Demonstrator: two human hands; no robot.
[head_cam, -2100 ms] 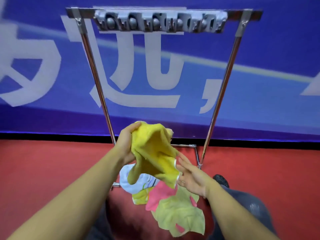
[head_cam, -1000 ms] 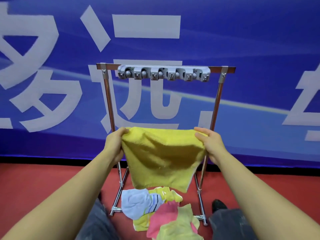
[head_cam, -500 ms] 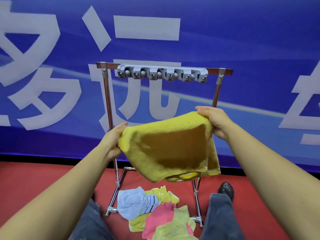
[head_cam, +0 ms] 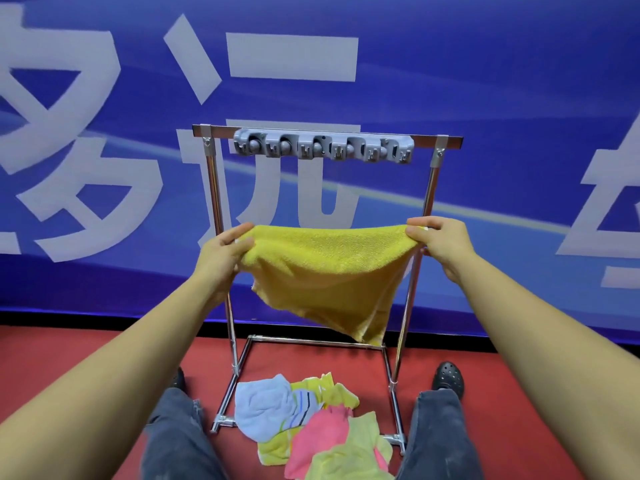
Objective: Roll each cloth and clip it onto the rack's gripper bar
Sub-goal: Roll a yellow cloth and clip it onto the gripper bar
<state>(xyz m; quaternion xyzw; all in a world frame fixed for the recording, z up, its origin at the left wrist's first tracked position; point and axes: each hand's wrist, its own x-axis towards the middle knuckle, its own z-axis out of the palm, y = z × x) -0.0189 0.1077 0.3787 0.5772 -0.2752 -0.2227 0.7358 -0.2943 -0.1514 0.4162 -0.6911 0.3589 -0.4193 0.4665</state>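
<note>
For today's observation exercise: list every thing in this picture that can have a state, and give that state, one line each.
Yellow cloth: held up stretched by two corners, unrolled.
Left hand: closed on the cloth's left corner.
Right hand: closed on the right corner.
Gripper bar: no cloth clipped in it.
Rack: standing upright.
Cloth pile: loose on the floor, unrolled.

Above the hands, open air runs up to the gripper bar (head_cam: pixel 323 147), whose clips hang empty. The stretched yellow cloth (head_cam: pixel 329 268) spans from the left hand (head_cam: pixel 221 252) to the right hand (head_cam: pixel 438 245), blocking the gap between the rack's posts (head_cam: pixel 216 216). Below the hands, a pile of cloths (head_cam: pixel 311 424) covers the floor inside the rack's base rails, between the knees.
</note>
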